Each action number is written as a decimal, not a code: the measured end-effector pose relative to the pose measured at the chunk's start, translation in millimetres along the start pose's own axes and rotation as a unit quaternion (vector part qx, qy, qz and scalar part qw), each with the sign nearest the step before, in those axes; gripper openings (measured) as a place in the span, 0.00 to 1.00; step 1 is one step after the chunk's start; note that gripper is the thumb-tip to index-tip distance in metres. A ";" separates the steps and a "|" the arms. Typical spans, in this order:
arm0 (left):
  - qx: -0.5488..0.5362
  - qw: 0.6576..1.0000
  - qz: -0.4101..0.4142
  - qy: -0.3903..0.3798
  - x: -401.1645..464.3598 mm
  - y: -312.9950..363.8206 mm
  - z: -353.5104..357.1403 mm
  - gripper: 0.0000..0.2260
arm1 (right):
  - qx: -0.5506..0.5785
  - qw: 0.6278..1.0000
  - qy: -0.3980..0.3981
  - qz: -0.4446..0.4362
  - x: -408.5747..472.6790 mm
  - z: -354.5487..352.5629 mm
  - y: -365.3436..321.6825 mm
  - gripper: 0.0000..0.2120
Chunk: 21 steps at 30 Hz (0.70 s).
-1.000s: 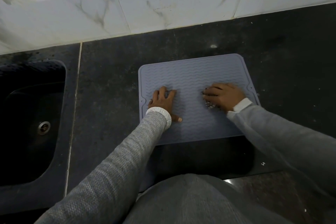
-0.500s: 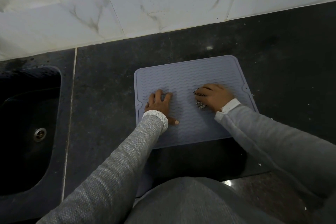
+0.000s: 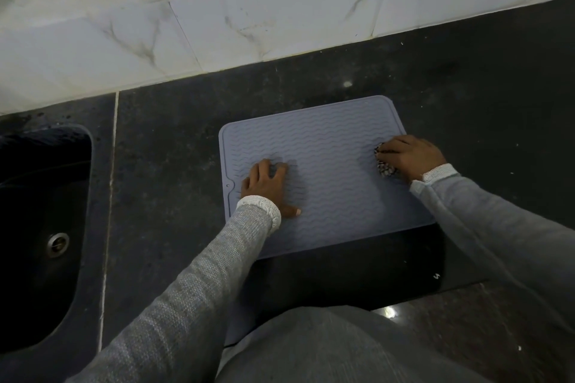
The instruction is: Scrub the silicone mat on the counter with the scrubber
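Mat (image 3: 326, 165) on dark counter (image 3: 161, 171); left hand (image 3: 264, 183) flat, right hand (image 3: 410, 157) seemingly clutching scrubber (image 3: 384, 166)

one mat (image 3: 326, 171), one scrubber (image 3: 385, 165), two hands, seemingly one sink (image 3: 40, 227)

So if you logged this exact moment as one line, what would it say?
step: scrubbing | right hand: grips scrubber at silicone mat right edge | left hand: flat on mat, steadying | counter: dark
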<state>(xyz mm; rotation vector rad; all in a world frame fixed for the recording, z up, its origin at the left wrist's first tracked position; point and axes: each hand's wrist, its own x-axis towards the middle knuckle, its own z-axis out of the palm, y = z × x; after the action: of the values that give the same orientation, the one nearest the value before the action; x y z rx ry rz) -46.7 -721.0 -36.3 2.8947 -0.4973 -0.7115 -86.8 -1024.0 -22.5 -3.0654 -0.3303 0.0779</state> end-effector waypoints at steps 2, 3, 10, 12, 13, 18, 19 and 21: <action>-0.013 0.999 0.027 0.021 -0.1 8.1 2.4 0.44 | 0.009 1.000 0.019 -0.007 0.2 0.8 -3.6 0.19; -0.019 0.999 0.042 0.027 0.6 13.9 3.6 0.44 | 0.011 0.999 0.032 -0.024 2.1 1.8 -8.7 0.20; 0.000 0.998 0.051 -0.031 11.1 40.6 11.9 0.47 | -0.042 0.988 0.044 -0.142 11.9 8.8 -57.4 0.22; -0.001 0.998 0.052 -0.036 13.3 39.0 11.3 0.48 | -0.039 0.986 0.055 -0.149 6.3 9.3 -45.6 0.22; -0.001 0.998 0.053 -0.035 13.4 38.5 10.7 0.48 | -0.034 0.986 0.069 -0.150 2.1 10.2 -33.8 0.21; 0.002 0.998 0.051 -0.033 12.3 39.7 9.0 0.48 | -0.026 0.999 0.018 -0.031 -24.4 -1.9 22.7 0.21; 0.004 0.998 0.050 -0.031 12.4 39.9 8.9 0.48 | -0.028 1.000 -0.005 0.000 -26.5 -3.7 26.8 0.20; 0.008 0.998 0.049 -0.031 12.8 40.8 7.9 0.48 | -0.018 0.999 -0.017 0.032 -23.9 -6.2 24.5 0.18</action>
<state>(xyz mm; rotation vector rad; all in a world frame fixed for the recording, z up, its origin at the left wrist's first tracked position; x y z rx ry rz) -51.5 -764.0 -40.9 2.8470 -0.6509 -0.7884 -104.6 -1053.3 -16.9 -3.1137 -0.2365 0.1281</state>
